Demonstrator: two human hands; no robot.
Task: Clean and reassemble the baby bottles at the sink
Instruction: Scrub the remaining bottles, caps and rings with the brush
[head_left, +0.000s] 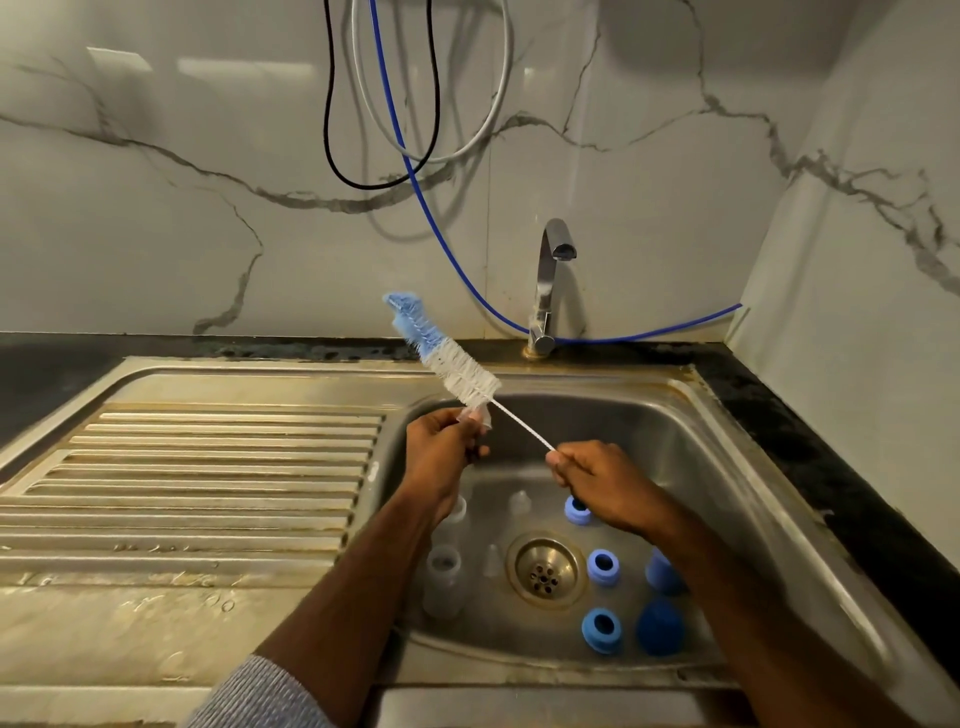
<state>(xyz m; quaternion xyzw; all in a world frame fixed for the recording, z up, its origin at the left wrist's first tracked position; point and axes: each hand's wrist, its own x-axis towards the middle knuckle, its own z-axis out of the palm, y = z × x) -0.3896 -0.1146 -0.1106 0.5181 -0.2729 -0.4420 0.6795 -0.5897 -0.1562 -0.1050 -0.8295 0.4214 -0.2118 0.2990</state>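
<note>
Over the sink (701, 415), the left hand (441, 452) pinches a clear teat (475, 414) while the right hand (597, 480) grips the wire handle of the brush (447, 358), bristles angled toward eleven o'clock, seemingly to scrub it, with bottles (441, 577) and blue rings (602, 566) waiting in the basin below.

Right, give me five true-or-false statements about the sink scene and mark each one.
1. The right hand holds the wire handle of the blue-and-white bristled bottle brush. True.
2. Water runs from the chrome tap. False: no stream shows.
3. Blue plastic screw rings lie in the steel sink basin. True.
4. The left hand rests flat on the ribbed steel draining board. False: it pinches a small clear piece just below the bristles.
5. A clear plastic bottle body stands on the black counter. False: it stands in the basin.
</note>
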